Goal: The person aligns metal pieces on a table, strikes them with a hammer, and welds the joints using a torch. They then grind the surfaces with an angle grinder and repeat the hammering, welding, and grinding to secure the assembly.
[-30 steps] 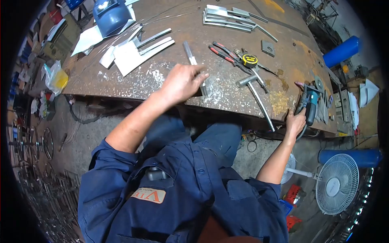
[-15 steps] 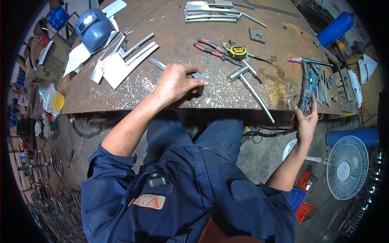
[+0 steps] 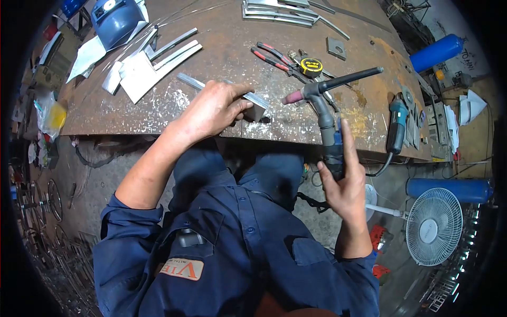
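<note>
A navy shirt [image 3: 237,285] is worn, closed down the front by round buttons [image 3: 251,230]. The sleeves [image 3: 132,232] are ended near the elbows; left hand [image 3: 215,108] and right hand [image 3: 346,191] are left bare. A pale patch [image 3: 182,268] with orange lettering is set above the left chest pocket [image 3: 205,226], where a dark object [image 3: 190,239] is tucked. Dark blue trousers [image 3: 275,177] are worn below.

A silvery metal piece [image 3: 257,101], partly hidden by the left fingers [image 3: 240,90] gripping it, slants over the near side of the counter [image 3: 153,117], its strip-like end pointing far left. To its right, the right fingers [image 3: 347,136] hold a dark grey welding torch [image 3: 327,122] upright, pink nozzle facing left, long black rear cap angled far right.
</note>
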Action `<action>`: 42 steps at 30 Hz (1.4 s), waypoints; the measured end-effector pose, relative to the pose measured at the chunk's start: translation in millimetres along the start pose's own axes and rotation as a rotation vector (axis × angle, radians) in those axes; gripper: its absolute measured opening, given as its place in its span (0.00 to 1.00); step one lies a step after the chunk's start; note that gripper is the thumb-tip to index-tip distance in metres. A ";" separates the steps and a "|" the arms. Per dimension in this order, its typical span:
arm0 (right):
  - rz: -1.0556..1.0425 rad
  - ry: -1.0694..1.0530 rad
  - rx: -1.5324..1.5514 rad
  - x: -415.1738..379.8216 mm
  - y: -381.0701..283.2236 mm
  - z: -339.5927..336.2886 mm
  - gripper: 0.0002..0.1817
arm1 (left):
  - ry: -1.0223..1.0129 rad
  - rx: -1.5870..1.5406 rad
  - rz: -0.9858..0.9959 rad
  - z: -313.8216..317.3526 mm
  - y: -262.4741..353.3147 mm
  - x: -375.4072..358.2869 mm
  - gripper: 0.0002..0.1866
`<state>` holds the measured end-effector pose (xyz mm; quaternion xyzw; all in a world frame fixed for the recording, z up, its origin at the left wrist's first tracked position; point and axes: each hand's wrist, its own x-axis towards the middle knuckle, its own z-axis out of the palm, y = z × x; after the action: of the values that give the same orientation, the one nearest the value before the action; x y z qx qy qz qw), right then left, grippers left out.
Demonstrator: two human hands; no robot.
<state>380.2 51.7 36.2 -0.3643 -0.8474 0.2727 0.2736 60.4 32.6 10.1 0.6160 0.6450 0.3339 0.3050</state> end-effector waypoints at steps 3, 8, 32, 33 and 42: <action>-0.089 0.032 -0.103 -4.9 2.0 17.8 0.48 | 0.002 0.138 0.144 5.3 -12.6 1.5 0.17; -0.154 0.093 -0.177 -10.3 -3.4 35.6 0.48 | 0.001 0.127 0.161 4.8 -15.0 -2.2 0.17; -0.183 0.107 -0.180 -13.8 -2.1 43.3 0.49 | -0.017 0.108 0.135 3.8 -11.8 -4.4 0.19; -0.183 0.107 -0.181 -14.1 -2.4 43.7 0.49 | -0.014 0.104 0.146 4.2 -13.2 -4.0 0.19; -0.106 0.021 -0.250 -20.1 -8.0 42.7 0.46 | -0.010 0.114 0.147 2.7 -10.4 -4.9 0.19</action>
<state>360.0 20.4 6.3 -0.3529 -0.8900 0.1462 0.2491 56.8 27.7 0.1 0.6795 0.6146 0.3151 0.2474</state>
